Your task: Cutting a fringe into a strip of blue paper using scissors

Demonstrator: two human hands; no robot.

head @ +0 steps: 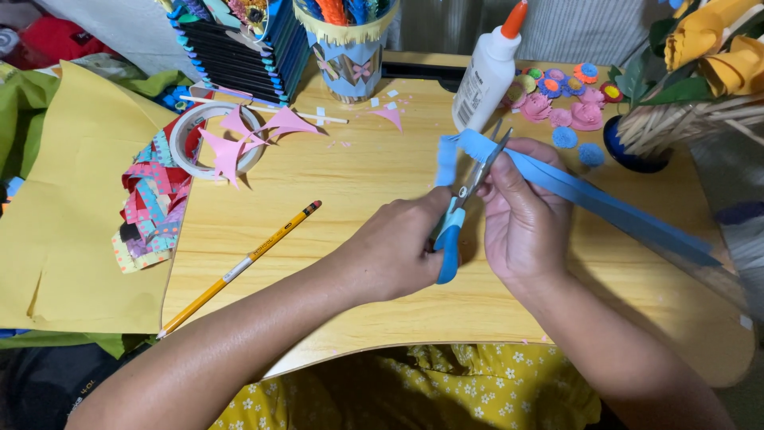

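On the table (382, 318), a pencil (239, 269) lies left of the hands (458, 239), a glue bottle (485, 76) behind them.

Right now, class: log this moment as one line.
left hand: blue scissors | right hand: blue paper strip | blades at strip

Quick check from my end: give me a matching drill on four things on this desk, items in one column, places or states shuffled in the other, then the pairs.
Things:
1. scissors
2. pencil
3. glue bottle
4. tape roll

Places or states:
A. upright at the desk's far edge
B. under pink paper cutouts
C. in the left hand, blades at the blue paper strip
D. lying free, left of the hands

Pairs: 1-C, 2-D, 3-A, 4-B
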